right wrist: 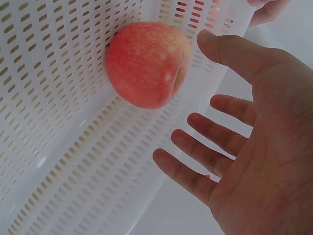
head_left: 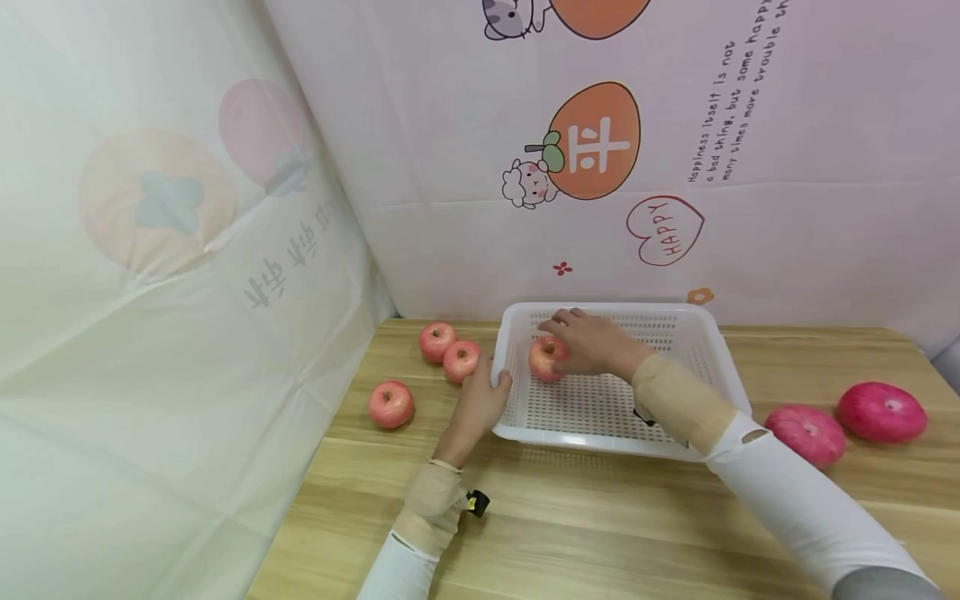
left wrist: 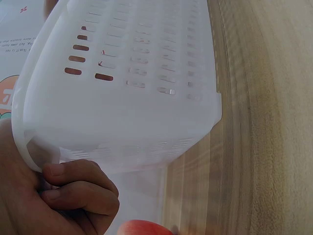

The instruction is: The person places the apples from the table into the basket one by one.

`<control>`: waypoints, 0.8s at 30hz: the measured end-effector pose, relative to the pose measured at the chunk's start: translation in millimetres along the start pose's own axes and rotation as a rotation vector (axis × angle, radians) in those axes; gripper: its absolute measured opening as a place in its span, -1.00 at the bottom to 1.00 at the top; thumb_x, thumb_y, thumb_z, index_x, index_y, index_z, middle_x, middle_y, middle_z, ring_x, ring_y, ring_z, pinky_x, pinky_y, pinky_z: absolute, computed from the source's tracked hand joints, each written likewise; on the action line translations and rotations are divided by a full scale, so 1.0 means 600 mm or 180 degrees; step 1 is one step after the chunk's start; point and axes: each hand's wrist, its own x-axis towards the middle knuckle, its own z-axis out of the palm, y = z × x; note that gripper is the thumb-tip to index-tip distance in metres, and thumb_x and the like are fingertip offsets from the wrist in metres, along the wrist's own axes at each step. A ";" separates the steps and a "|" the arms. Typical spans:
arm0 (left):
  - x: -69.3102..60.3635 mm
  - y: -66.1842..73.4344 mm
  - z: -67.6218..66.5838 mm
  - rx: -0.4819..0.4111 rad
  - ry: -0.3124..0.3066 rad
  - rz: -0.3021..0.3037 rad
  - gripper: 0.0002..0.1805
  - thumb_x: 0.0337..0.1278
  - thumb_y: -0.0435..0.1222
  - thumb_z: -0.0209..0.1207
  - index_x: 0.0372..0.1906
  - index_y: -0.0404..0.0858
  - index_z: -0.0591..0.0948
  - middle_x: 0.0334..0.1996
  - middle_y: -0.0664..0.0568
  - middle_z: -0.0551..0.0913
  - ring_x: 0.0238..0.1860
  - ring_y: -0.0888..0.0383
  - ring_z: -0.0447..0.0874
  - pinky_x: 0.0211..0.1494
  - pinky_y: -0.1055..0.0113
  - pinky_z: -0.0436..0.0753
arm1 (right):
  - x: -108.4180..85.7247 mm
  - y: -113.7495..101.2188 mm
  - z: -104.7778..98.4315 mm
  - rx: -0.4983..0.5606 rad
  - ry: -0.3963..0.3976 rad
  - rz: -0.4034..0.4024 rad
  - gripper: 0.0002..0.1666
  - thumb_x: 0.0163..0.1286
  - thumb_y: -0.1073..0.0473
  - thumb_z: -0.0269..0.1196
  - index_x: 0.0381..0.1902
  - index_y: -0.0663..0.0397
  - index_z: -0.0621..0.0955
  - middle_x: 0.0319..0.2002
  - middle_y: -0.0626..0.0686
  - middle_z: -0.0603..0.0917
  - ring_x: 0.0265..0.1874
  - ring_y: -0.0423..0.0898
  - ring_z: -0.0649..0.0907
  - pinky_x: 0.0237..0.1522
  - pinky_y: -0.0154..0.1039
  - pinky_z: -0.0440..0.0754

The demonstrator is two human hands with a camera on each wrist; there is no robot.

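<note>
A white perforated basket [head_left: 600, 439] stands on the wooden table, its side filling much of the left wrist view [left wrist: 98, 112]. The left hand [head_left: 480, 404] grips the basket's left rim; its fingers curl round that rim in the left wrist view. One red apple [head_left: 546, 360] lies inside at the basket's left end. Over it is the right hand [head_left: 592, 342], and in the right wrist view this hand [right wrist: 264, 132] has its fingers spread beside the apple [right wrist: 146, 63], with a gap between them.
Left of the basket are three apples, two close together [head_left: 437, 342] [head_left: 461, 361] and one nearer the front [head_left: 392, 405]. Two dark pink round fruits [head_left: 806, 435] [head_left: 882, 412] lie to its right. A printed cloth [head_left: 450, 233] hangs behind the table.
</note>
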 end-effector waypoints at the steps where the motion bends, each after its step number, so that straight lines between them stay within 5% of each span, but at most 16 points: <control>1: 0.000 0.000 0.000 0.0005 -0.0001 -0.0005 -0.56 0.52 -0.19 0.07 0.36 -0.23 0.48 -0.08 -0.31 0.78 -0.17 -0.11 0.83 -0.13 -0.02 0.77 | -0.002 0.000 -0.001 -0.0003 0.0013 -0.0013 -0.16 0.31 -0.10 0.45 0.48 0.06 0.52 0.37 0.23 0.57 0.35 0.25 0.57 0.31 0.26 0.60; 24: -0.003 0.004 -0.002 -0.0049 -0.0044 -0.0028 -0.56 0.53 -0.19 0.07 0.38 -0.23 0.47 -0.10 -0.31 0.78 -0.21 -0.08 0.83 -0.18 0.01 0.78 | -0.057 0.009 -0.028 -0.0205 0.0256 -0.0168 -0.15 0.30 -0.08 0.52 0.46 0.09 0.53 0.32 0.23 0.62 0.30 0.25 0.62 0.25 0.24 0.65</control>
